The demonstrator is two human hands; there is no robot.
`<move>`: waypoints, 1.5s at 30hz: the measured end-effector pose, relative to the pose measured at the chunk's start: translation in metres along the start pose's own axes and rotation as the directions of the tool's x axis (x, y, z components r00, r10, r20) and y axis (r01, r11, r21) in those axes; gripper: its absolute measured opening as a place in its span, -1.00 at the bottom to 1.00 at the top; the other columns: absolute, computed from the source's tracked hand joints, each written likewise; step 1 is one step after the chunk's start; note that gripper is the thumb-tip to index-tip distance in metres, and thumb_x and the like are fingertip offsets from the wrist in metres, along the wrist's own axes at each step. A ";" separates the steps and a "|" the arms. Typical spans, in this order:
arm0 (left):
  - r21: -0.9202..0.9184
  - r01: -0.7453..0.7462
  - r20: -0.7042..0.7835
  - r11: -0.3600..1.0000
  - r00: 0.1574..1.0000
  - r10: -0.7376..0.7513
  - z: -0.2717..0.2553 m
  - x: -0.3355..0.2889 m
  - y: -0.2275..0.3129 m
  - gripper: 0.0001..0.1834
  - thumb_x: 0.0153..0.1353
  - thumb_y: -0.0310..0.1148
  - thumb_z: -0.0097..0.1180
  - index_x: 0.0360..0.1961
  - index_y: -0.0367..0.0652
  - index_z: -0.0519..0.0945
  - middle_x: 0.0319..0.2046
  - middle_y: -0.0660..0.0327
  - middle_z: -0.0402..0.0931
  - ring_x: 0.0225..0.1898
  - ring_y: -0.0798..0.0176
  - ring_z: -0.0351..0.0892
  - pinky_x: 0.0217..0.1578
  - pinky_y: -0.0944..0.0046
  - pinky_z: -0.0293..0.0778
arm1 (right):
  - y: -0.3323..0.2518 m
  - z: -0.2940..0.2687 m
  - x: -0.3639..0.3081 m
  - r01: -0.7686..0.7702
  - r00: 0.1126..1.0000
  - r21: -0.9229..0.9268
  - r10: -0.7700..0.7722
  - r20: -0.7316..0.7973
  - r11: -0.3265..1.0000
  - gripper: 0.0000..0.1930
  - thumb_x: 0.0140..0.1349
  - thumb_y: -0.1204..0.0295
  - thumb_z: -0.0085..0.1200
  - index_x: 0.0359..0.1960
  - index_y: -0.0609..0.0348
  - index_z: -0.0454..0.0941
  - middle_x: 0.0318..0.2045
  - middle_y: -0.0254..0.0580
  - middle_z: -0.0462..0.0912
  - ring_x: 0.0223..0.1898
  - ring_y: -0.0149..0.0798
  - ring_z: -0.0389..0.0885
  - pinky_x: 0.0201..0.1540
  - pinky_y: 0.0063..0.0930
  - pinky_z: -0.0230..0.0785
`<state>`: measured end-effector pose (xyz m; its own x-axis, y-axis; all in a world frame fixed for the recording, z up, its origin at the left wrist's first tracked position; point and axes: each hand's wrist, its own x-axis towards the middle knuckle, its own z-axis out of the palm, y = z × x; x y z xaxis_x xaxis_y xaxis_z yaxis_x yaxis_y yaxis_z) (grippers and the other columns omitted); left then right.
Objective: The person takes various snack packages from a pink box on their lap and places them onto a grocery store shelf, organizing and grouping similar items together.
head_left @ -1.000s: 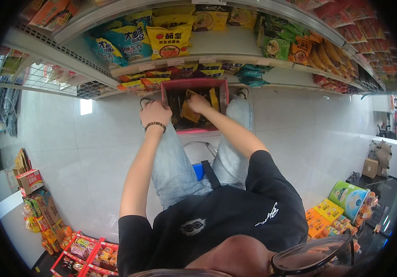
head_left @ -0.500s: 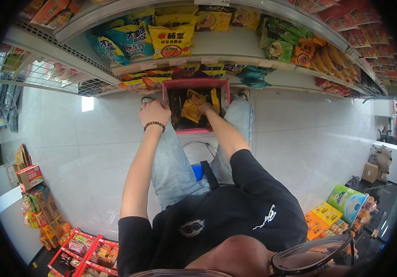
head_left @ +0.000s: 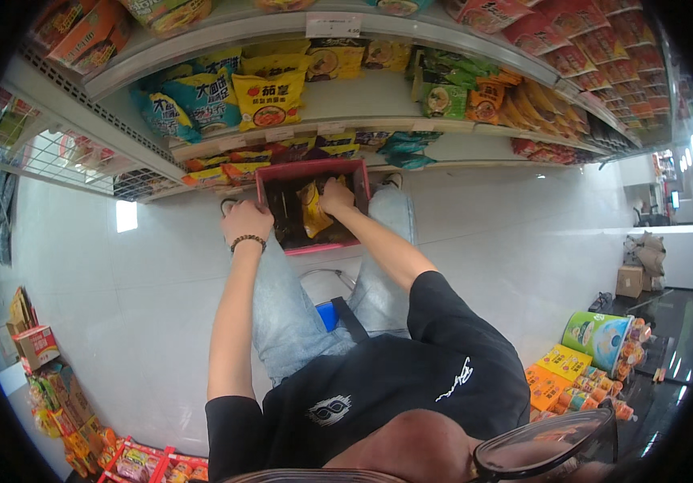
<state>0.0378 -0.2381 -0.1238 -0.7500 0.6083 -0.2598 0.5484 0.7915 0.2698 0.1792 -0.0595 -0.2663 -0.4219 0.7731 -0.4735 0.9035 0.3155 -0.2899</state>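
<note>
A pink-rimmed box (head_left: 261, 183) with a dark inside sits between my lower legs, against the shelf's foot. My right hand (head_left: 336, 198) reaches into it, fingers closed on the upper right part of a yellow instant noodle packet (head_left: 312, 211), which is tilted. A bit of yellow shows just past those fingers; I cannot tell whether it is another packet. My left hand (head_left: 246, 222), wearing a beaded bracelet, rests at my left knee beside the box's left side. Its fingers are curled down, and their tips are hidden, so whether they grip the rim does not show.
Ahead, shelves hold yellow packets (head_left: 268, 98), blue packets (head_left: 206, 97), green packets (head_left: 445, 95) and red packets (head_left: 580, 36). A wire rack (head_left: 49, 173) stands at left. Behind left are red display trays (head_left: 139, 463); behind right, a green drum (head_left: 596, 340). A blue seat (head_left: 327, 315) is under me.
The view has shifted, so the box and both hands appear further left. My right hand has moved from the packet's right side onto its upper part, and the packet has turned and looks narrower.
</note>
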 end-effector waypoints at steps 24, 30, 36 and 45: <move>0.046 -0.054 -0.056 0.997 0.997 0.057 -0.004 -0.002 0.002 -0.69 0.17 -0.16 0.06 -0.27 -0.10 0.74 -0.22 -0.01 0.67 0.00 -0.04 0.58 -0.04 -0.01 0.48 | 0.009 -0.352 0.046 0.497 0.700 -0.610 -0.700 -0.138 0.617 -0.55 0.28 0.51 0.01 0.23 0.17 0.36 0.14 0.14 0.48 0.11 0.17 0.49 0.15 -0.01 0.41; 0.053 -0.028 -0.071 0.998 0.997 0.032 -0.002 0.000 0.000 -0.71 0.16 -0.19 0.07 -0.29 -0.11 0.73 -0.23 0.10 0.68 0.00 0.00 0.56 -0.03 0.01 0.47 | 0.017 -0.361 0.101 0.279 0.847 -0.640 -0.497 -0.187 0.716 -0.46 0.26 0.53 0.05 0.31 0.14 0.30 0.23 0.10 0.41 0.21 0.14 0.41 0.23 0.01 0.34; 0.053 -0.024 -0.057 0.998 0.998 0.027 -0.004 0.001 0.005 -0.73 0.17 -0.22 0.06 -0.29 -0.10 0.73 -0.21 0.15 0.66 0.00 0.03 0.55 -0.02 0.02 0.46 | 0.044 -0.358 0.152 0.239 0.691 -0.705 -0.627 -0.360 0.668 -0.52 0.24 0.50 0.06 0.23 0.20 0.39 0.24 0.14 0.39 0.27 0.15 0.34 0.30 0.04 0.24; 0.054 -0.002 0.010 0.999 1.000 0.001 -0.011 0.005 0.011 -0.72 0.17 -0.21 0.05 -0.26 -0.09 0.73 -0.18 0.14 0.66 -0.01 0.04 0.55 0.00 0.03 0.44 | 0.031 -0.357 0.183 0.190 0.667 -0.572 -0.532 -0.521 0.798 -0.68 0.37 0.40 -0.06 0.11 0.16 0.52 0.15 0.06 0.52 0.20 0.09 0.44 0.23 0.03 0.32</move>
<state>0.0361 -0.2272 -0.1118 -0.7455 0.6099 -0.2688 0.5690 0.7924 0.2198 0.1567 0.2887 -0.0653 -0.7232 0.6348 0.2720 0.6839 0.7130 0.1545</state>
